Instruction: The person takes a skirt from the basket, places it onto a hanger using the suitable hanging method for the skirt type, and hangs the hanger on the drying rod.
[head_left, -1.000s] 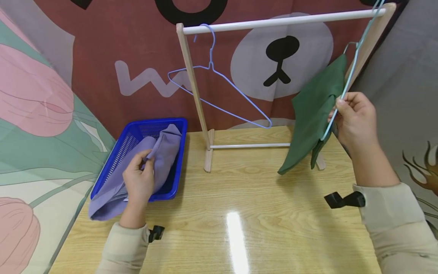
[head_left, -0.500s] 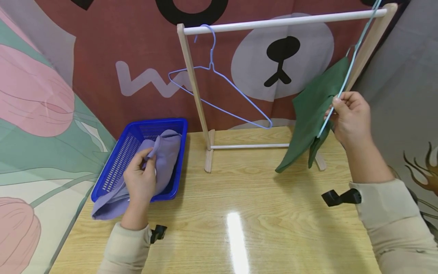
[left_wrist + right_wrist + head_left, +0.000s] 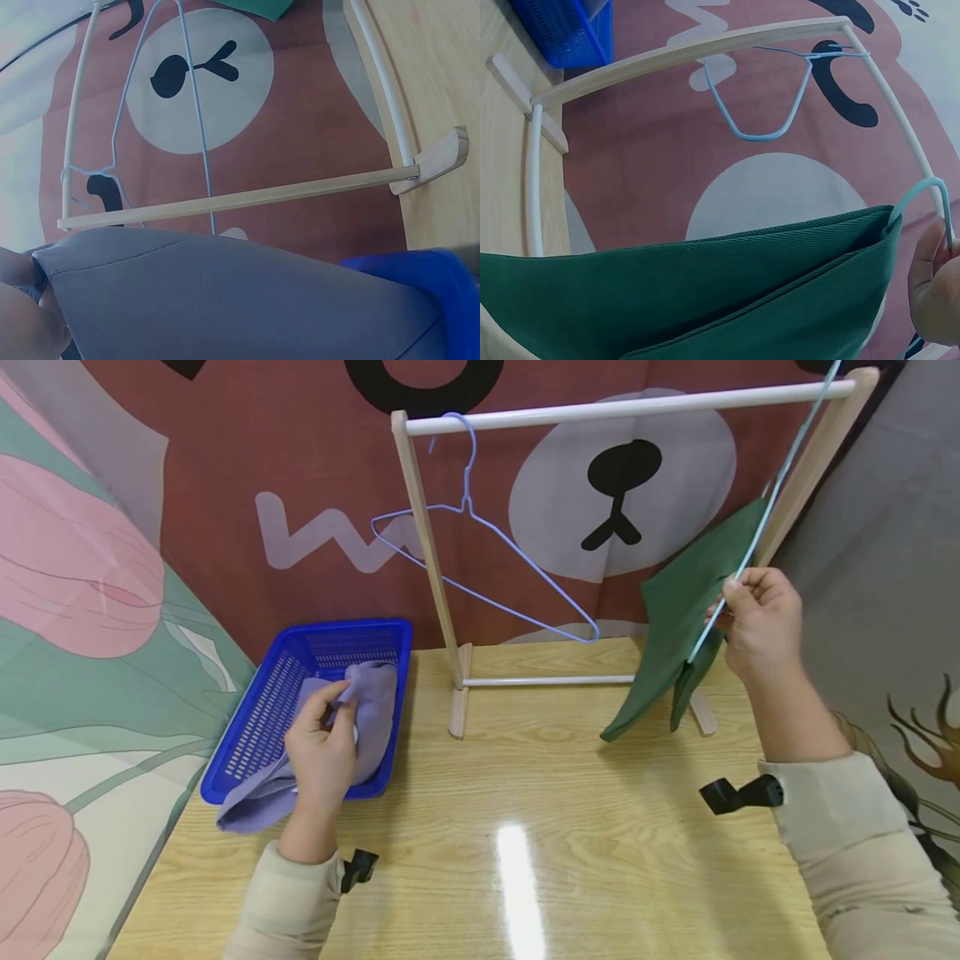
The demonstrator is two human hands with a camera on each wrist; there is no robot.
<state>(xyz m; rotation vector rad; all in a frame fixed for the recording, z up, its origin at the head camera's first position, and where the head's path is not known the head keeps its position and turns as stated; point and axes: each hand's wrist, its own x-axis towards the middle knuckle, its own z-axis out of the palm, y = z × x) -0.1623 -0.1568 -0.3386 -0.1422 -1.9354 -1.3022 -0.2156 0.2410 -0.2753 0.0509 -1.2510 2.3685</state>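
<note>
In the head view my left hand (image 3: pixel 322 747) pinches the upper edge of a lavender cloth garment (image 3: pixel 375 714). Part of that garment lies in the blue basket (image 3: pixel 247 727), and one end drapes over its near rim; its exact kind is unclear. My right hand (image 3: pixel 765 618) holds the side of a light teal hanger (image 3: pixel 780 485) between thumb and fingers. A folded green cloth garment (image 3: pixel 675 610) is on this hanger, its lower corners hanging above the table. Up close in the right wrist view, the green garment (image 3: pixel 705 292) covers much of the hanger.
A wooden rack (image 3: pixel 427 552) with a white top rail (image 3: pixel 622 410) stands at the back of the table (image 3: pixel 600 827). Near the rail's left end hangs a bare blue hanger (image 3: pixel 532 568). Printed curtains (image 3: pixel 322 602) close off the back and sides.
My left hand has shifted slightly right with the lavender garment, whose draped end moved right too. My right hand has drifted left, tilting the teal hanger and green garment.
</note>
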